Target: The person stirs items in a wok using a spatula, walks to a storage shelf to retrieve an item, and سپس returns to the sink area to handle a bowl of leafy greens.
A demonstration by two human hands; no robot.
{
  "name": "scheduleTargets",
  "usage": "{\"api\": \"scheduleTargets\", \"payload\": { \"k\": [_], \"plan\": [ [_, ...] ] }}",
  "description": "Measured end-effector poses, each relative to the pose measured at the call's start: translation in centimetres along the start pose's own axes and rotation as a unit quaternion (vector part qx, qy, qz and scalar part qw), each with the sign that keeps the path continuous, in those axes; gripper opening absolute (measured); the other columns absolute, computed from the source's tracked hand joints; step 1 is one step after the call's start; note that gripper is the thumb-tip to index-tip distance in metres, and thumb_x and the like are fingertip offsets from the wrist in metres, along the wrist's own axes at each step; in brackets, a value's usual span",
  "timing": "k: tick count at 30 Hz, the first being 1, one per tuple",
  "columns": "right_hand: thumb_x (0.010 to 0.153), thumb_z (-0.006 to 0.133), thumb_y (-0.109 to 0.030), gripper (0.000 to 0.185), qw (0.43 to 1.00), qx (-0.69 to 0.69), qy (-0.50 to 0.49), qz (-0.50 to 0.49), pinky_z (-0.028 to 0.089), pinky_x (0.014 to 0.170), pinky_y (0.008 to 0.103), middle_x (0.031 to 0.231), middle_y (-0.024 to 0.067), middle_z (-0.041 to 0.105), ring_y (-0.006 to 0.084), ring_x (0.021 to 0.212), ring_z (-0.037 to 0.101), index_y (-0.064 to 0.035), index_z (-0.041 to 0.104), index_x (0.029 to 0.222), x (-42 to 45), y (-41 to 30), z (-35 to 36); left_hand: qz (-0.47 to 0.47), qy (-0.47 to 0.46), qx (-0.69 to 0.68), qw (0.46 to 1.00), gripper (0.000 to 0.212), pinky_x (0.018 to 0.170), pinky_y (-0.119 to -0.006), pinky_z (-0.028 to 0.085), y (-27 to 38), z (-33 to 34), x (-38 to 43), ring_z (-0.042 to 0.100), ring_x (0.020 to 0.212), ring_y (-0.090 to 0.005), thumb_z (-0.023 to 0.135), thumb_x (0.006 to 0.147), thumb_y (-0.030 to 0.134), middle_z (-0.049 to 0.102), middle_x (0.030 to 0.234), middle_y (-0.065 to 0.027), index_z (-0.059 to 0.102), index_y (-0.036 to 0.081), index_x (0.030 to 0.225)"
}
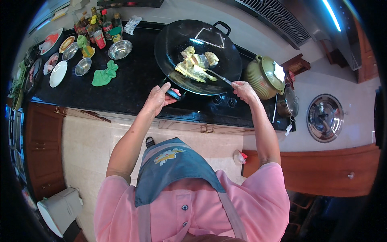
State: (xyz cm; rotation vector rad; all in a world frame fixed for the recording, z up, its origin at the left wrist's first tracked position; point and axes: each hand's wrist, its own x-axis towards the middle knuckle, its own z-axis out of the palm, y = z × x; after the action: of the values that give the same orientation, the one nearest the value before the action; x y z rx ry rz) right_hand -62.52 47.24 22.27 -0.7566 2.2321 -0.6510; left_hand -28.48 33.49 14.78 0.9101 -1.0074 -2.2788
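A large black wok (172, 45) sits on the counter's stove in front of me. My left hand (161, 96) is closed around the wok's black near handle (173, 94). Browned, pale yellow chunks of food (193, 71), seemingly fish, lie in the middle of the wok. With my right hand (244, 90) I grip the handle of a metal cooking utensil (222, 78) by its end, at the wok's right rim. Its rounded head rests among the chunks and is partly hidden by them, so its exact shape is unclear.
Left of the wok are a green cloth (105, 74), a steel bowl (120, 50), a white plate (58, 74) and several sauce bottles (99, 36). A lidded green ceramic pot (257, 78) stands close to the right, beside a metal saucepan (285, 104). The range hood (272, 21) hangs above.
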Motion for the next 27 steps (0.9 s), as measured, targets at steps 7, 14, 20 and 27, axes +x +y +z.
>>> {"api": "scheduleTargets", "payload": {
  "k": [7, 14, 20, 27],
  "plan": [
    [0.097, 0.055, -0.030, 0.029, 0.999, 0.043, 0.017, 0.013, 0.026, 0.038, 0.0201, 0.068, -0.0047, 0.051, 0.0037, 0.046, 0.036, -0.0110, 0.062, 0.118, -0.8, 0.6, 1.3, -0.005, 0.013, -0.001, 1.000, 0.028, 0.083, -0.039, 0.055, 0.3, 0.1, -0.4, 0.068, 0.091, -0.0223, 0.052, 0.100, 0.030, 0.069, 0.095, -0.0121, 0.054, 0.003, 0.107],
    [0.092, 0.055, -0.031, 0.033, 0.970, -0.174, 0.132, -0.110, 0.051, 0.084, 0.0412, 0.094, 0.0189, 0.070, 0.0338, 0.093, 0.067, -0.0079, 0.070, 0.110, -0.3, 1.6, 1.7, -0.006, -0.009, 0.005, 1.000, 0.029, 0.083, -0.037, 0.055, 0.0, -0.2, -0.1, 0.069, 0.092, -0.0221, 0.051, 0.100, 0.031, 0.068, 0.096, -0.0123, 0.054, 0.002, 0.107],
    [0.092, 0.057, -0.030, 0.033, 0.980, -0.142, 0.067, -0.121, 0.051, 0.071, 0.0354, 0.083, 0.0129, 0.069, 0.0232, 0.076, 0.066, -0.0040, 0.070, 0.109, 1.1, 2.2, 0.3, -0.001, -0.025, -0.002, 1.000, 0.030, 0.083, -0.037, 0.055, 0.1, 0.1, 0.1, 0.069, 0.092, -0.0218, 0.052, 0.100, 0.031, 0.068, 0.096, -0.0121, 0.055, 0.002, 0.107],
    [0.096, 0.056, -0.028, 0.031, 0.999, 0.037, 0.009, 0.020, 0.034, 0.042, 0.0252, 0.074, 0.0011, 0.059, 0.0085, 0.050, 0.044, -0.0086, 0.065, 0.117, -0.1, 0.6, 1.3, 0.002, -0.013, -0.007, 1.000, 0.031, 0.083, -0.038, 0.055, 0.0, -0.1, 0.1, 0.068, 0.092, -0.0223, 0.052, 0.100, 0.032, 0.068, 0.096, -0.0119, 0.053, 0.002, 0.107]
  ]
}}
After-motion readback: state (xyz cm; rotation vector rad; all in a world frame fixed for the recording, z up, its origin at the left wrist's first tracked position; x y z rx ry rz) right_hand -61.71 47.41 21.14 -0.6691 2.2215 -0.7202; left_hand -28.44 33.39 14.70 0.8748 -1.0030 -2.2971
